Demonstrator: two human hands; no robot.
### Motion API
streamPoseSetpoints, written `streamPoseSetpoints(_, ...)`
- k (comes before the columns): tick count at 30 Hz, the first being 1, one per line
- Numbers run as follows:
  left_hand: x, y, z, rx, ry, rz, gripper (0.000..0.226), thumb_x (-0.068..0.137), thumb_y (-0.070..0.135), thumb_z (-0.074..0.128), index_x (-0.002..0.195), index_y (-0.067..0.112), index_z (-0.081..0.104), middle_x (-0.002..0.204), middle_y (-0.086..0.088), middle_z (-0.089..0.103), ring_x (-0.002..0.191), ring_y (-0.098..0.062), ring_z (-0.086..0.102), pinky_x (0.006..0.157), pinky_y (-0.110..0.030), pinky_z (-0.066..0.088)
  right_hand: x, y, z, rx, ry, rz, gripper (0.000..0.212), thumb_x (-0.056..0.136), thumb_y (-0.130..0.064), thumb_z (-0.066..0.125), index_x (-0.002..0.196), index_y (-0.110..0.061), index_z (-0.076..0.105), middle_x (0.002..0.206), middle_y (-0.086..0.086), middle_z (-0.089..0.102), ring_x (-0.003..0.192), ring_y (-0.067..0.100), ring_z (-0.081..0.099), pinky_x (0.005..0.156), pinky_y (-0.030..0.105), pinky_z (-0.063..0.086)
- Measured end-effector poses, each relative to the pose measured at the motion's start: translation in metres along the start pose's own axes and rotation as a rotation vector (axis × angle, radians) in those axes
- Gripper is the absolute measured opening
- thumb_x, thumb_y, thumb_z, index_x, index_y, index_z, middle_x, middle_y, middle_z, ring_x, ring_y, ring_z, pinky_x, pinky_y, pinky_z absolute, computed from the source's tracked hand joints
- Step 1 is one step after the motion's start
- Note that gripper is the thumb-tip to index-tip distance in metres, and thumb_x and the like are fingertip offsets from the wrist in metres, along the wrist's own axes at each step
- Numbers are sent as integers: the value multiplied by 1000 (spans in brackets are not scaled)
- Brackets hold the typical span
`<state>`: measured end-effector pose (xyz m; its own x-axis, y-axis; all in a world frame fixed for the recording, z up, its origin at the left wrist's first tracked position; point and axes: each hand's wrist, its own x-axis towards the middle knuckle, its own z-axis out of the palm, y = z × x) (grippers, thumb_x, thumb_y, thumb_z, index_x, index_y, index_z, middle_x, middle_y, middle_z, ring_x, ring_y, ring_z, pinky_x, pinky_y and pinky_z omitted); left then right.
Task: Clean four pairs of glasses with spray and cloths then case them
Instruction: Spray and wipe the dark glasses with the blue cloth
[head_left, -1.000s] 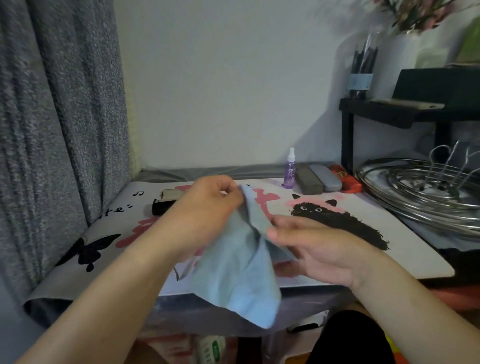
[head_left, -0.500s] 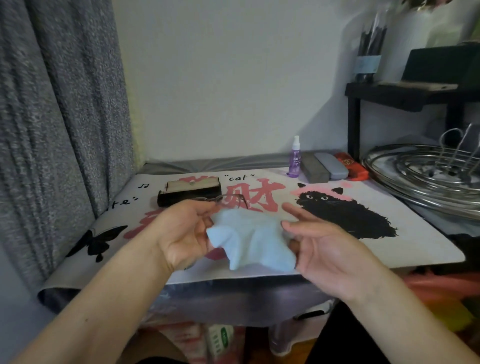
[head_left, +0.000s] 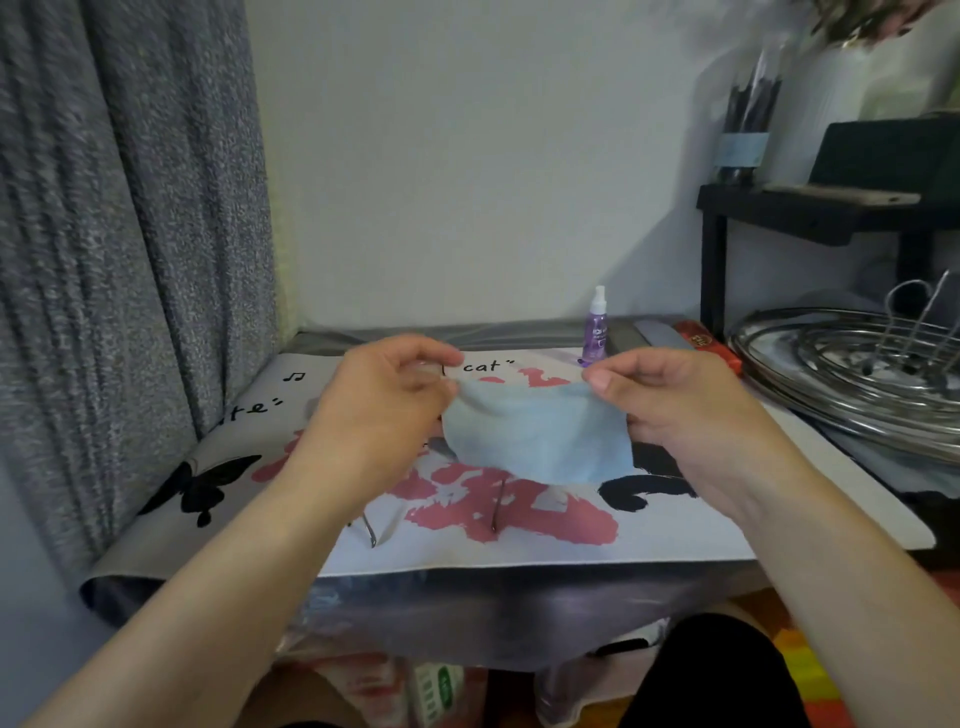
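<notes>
Both hands hold a light blue cloth (head_left: 535, 436) spread out above the printed mat (head_left: 675, 525); the left hand (head_left: 382, 400) pinches its upper left corner between thumb and fingertips, and the right hand (head_left: 680, 400) pinches the upper right corner the same way, so the cloth hangs flat between them; under it, on the mat, lies a pair of glasses (head_left: 496, 512), of which only the two thin temple arms show, pointing toward the near edge, the lenses being hidden behind the cloth; the spray (head_left: 595, 326) stands capped at the far side of the mat, just beside a row of closed cases (head_left: 654, 335), grey and red, whose count I cannot make out; as a judgement, the work sits in a wiping stage for this pair, with the cloth being opened or readied; the pair is not yet cased; whether those far cases already hold cleaned glasses cannot be told, so the number of pairs done and left stays uncertain; no other glasses are visible on the mat.
</notes>
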<state>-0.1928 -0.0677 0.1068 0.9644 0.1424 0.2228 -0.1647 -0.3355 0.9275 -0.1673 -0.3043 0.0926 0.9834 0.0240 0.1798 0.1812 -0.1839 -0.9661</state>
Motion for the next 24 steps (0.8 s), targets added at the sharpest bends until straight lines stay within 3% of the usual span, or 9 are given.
streamPoseSetpoints(2,4,5,-4,90,30,32,19,97,13,66,99,31,71,84,2,79,77,-25,76,78,-48,63,1,-4,-4,22,-44,-4,11,91,-13,74,100,-16,78,96,2,80,96,21,75,100,50,55)
streamPoseSetpoints(6,9,15,-9,-9,15,24,15,98,7,63,94,15,74,86,-13,77,68,-19,74,66,-31,63,1,-11,-6,-13,-20,-77,11,95,-20,69,100,-15,78,91,1,80,87,20,77,90,42,59)
streamPoseSetpoints(11,14,22,-14,-56,-21,-20,3,88,12,77,91,14,76,90,-11,78,83,-22,77,83,-34,62,-2,-18,-7,-157,84,-164,15,99,-24,62,101,-23,77,87,-9,79,75,11,76,75,24,60)
streamPoseSetpoints(15,16,24,-16,102,-4,45,11,84,15,82,91,21,77,91,-13,76,82,-25,75,86,-40,62,-1,-16,-5,-224,139,-166,10,94,-23,69,100,-22,77,89,-7,79,72,15,75,79,33,62)
streamPoseSetpoints(17,17,25,-16,172,9,82,10,85,16,81,92,22,76,86,-9,76,73,-18,74,85,-40,62,-2,-16,-2,-273,146,-175,6,93,-23,71,91,-24,77,83,-9,78,70,15,75,80,38,62)
streamPoseSetpoints(20,16,27,-17,237,16,122,6,85,18,81,85,21,76,72,-4,75,61,-11,67,75,-35,60,-1,-18,-3,-314,155,-220,11,91,-24,73,81,-23,76,67,-5,72,60,6,67,71,35,56)
streamPoseSetpoints(22,15,28,-21,233,-11,112,8,86,19,80,79,21,75,67,-1,72,61,-12,64,73,-35,58,-1,-22,-6,-322,134,-235,14,91,-24,73,78,-20,76,68,11,63,53,0,56,65,29,44)
streamPoseSetpoints(24,12,32,-27,187,-84,74,11,87,17,76,76,18,74,68,2,69,67,-11,61,74,-33,53,-1,-28,-9,-187,44,-199,18,92,-17,70,75,-18,75,81,8,68,71,4,61,76,28,45)
